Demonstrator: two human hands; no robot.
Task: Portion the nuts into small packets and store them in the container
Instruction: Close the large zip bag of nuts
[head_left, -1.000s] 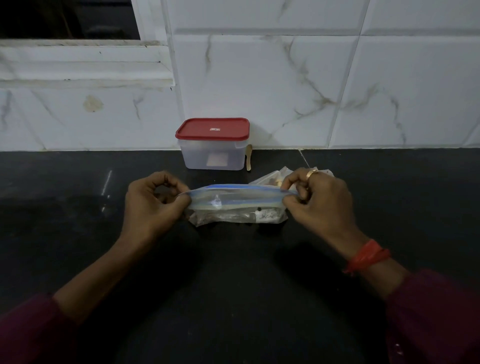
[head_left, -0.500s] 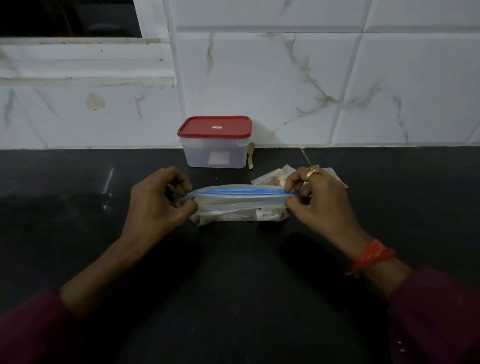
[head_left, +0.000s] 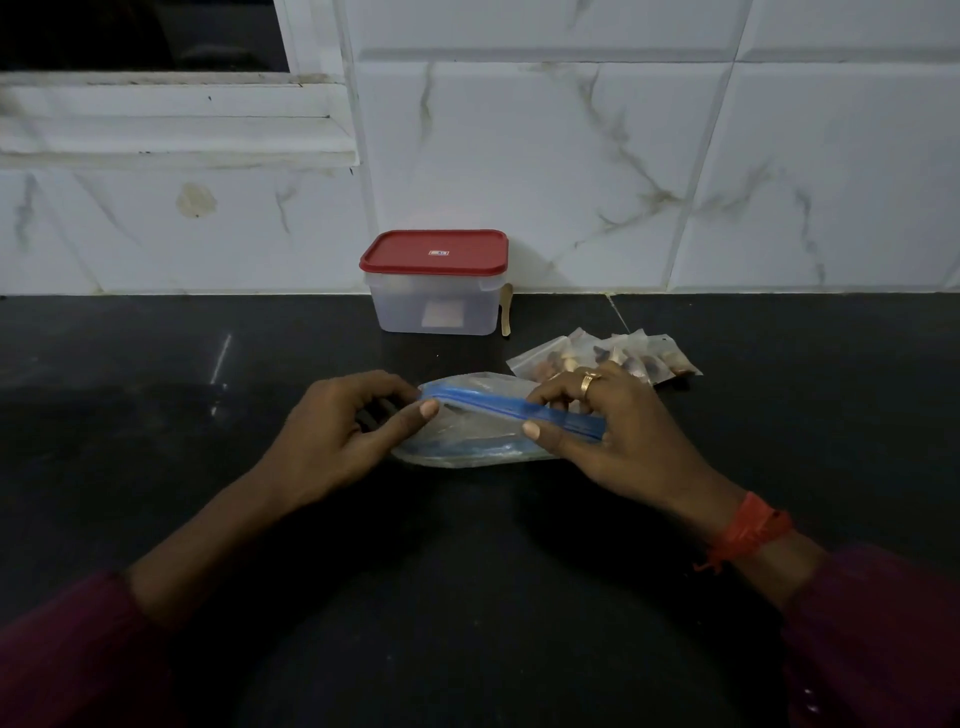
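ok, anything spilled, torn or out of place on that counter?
Nothing spilled or torn that shows. Two small oddities: the packets lie in a loose overlapping heap outside the container, whose lid is on, and a spoon stands on end beside it. The left hand and right hand pinch the zip bag.
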